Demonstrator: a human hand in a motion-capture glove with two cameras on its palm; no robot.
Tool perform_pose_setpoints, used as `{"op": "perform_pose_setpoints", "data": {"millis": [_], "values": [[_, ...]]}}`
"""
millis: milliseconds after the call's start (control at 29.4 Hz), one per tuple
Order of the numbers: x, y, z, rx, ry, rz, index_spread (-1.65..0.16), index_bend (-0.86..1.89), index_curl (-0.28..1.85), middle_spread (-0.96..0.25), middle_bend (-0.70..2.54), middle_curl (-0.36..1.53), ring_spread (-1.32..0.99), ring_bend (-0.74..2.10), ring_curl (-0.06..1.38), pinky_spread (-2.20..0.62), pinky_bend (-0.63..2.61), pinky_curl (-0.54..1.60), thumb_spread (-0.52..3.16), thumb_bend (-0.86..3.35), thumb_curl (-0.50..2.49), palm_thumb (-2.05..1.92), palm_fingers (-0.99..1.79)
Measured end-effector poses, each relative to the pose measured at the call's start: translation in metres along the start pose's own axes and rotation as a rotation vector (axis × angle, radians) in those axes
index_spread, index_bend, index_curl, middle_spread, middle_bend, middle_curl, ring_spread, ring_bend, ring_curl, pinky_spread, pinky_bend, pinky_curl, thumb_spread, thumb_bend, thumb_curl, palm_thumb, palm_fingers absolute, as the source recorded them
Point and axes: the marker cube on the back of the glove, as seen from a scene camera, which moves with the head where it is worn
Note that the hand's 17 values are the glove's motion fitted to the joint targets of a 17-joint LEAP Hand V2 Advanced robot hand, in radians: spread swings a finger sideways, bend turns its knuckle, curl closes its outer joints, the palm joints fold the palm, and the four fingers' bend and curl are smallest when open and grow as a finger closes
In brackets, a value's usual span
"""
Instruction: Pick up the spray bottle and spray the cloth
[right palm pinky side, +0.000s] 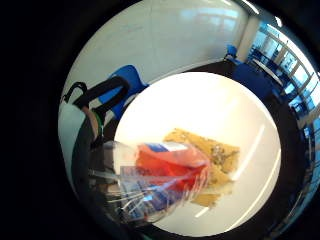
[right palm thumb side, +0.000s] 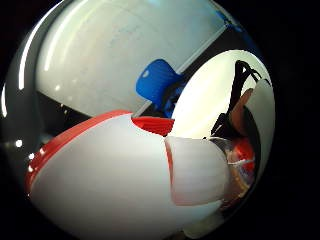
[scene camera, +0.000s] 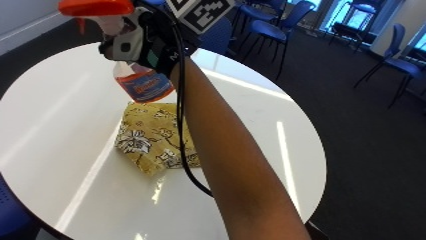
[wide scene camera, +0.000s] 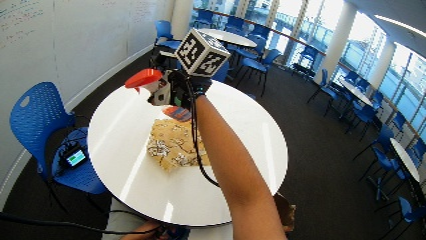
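Note:
My gloved right hand (scene camera: 154, 44) grips the neck of a spray bottle (scene camera: 141, 84) and holds it in the air above the round white table (scene camera: 60, 115). The bottle is clear with red liquid, a blue label and an orange-red spray head (scene camera: 95, 7). Its body (right palm pinky side: 165, 172) hangs over the folded yellow floral cloth (scene camera: 156, 137), which lies flat on the table below; the cloth (right palm pinky side: 220, 156) shows just past the bottle. The white and red spray head (right palm thumb side: 125, 185) fills the thumb side palm view. In the wide outside view the hand (wide scene camera: 178, 86) holds the bottle (wide scene camera: 174, 112) above the cloth (wide scene camera: 174, 144).
Blue chairs (wide scene camera: 46, 125) stand around the table, one at its left holding a small device (wide scene camera: 74, 158). More tables and chairs (wide scene camera: 233, 30) fill the room behind. A whiteboard wall (wide scene camera: 60, 35) runs along the left. The table's right half (scene camera: 266, 120) is bare.

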Motion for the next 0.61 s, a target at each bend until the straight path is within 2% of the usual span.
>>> {"op": "perform_pose_setpoints", "data": {"millis": [136, 272, 613], "values": [[-0.024, -0.016, -0.002, 0.084, -0.300, -0.010, -0.30, 0.33, 0.52, -0.21, 0.57, 0.48, -0.23, 0.39, 0.44, -0.31, 0.39, 0.42, 0.19, -0.04, 0.77, 0.93, 1.36], [-0.031, -0.028, 0.012, 0.133, -0.571, 0.047, -0.30, 0.33, 0.52, -0.21, 0.58, 0.48, -0.23, 0.39, 0.44, -0.31, 0.39, 0.42, 0.19, -0.04, 0.77, 0.93, 1.35], [-0.009, -0.027, 0.053, 0.157, -0.761, 0.235, -0.30, 0.33, 0.52, -0.21, 0.58, 0.48, -0.23, 0.39, 0.44, -0.30, 0.39, 0.42, 0.19, -0.04, 0.77, 0.93, 1.35]]}}
